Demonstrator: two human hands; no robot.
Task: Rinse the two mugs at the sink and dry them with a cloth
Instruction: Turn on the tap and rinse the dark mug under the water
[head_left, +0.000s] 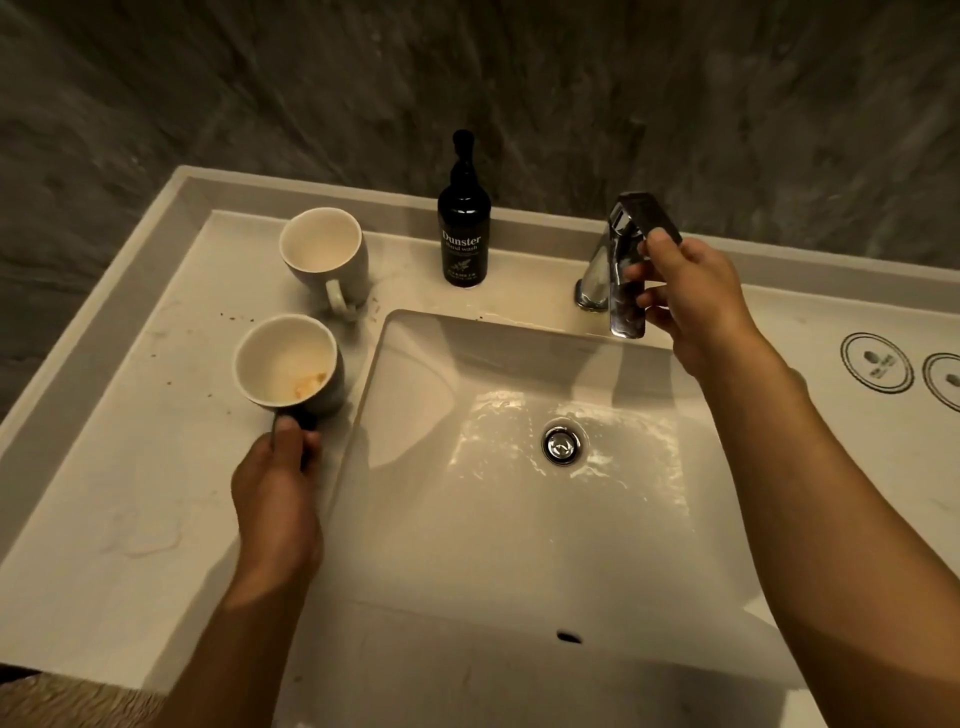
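- The left hand (278, 480) grips the handle of the near mug (287, 364), fingers curled round it. The mug stands upright on the tabletop (156, 467) at about 9 o'clock of the basin, just beside its left edge, likely so it can be swung under the spout in one short move.
- An orange-brown stain lies in the bottom of that mug, so by my reading it is not yet rinsed.
- The far mug (322, 254) stands alone at roughly 10 o'clock, handle turned toward the person, inside faintly discoloured; no hand touches it.
- The right hand (685, 296) is at the chrome faucet (618, 270) at about 1 o'clock, thumb on the lever and fingers curled round the spout body, probably to work the water.
- Water ripples over the floor of the sink (415, 343) around the drain (561, 444); whether a stream is falling I cannot tell.
- A black hand wash bottle (464, 236) stands at 12 o'clock against the back ledge, between the far mug and the faucet.
- Two round printed coasters (877, 362) lie at 3 o'clock.
- No drying cloth is in view.
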